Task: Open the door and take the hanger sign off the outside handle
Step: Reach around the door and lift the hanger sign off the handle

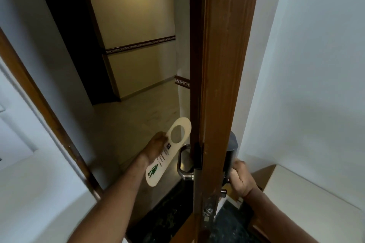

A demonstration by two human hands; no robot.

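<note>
The brown wooden door [221, 65] stands open, seen edge-on down the middle of the view. My left hand [154, 149] reaches through the gap and holds a cream hanger sign [171, 148] with a round hole and a green figure. The sign is tilted and hangs free, just left of the silver outside handle [182, 163], not around it. My right hand [240, 178] grips the inside handle, which its fingers mostly hide, below the dark lock body [231, 150].
The brown door frame [49, 114] runs down the left. Beyond the gap lies a dim corridor with beige walls and a patterned border strip [138, 44]. A white wall and a low ledge [316, 189] stand close on the right. Dark stone flooring [167, 217] is at the threshold.
</note>
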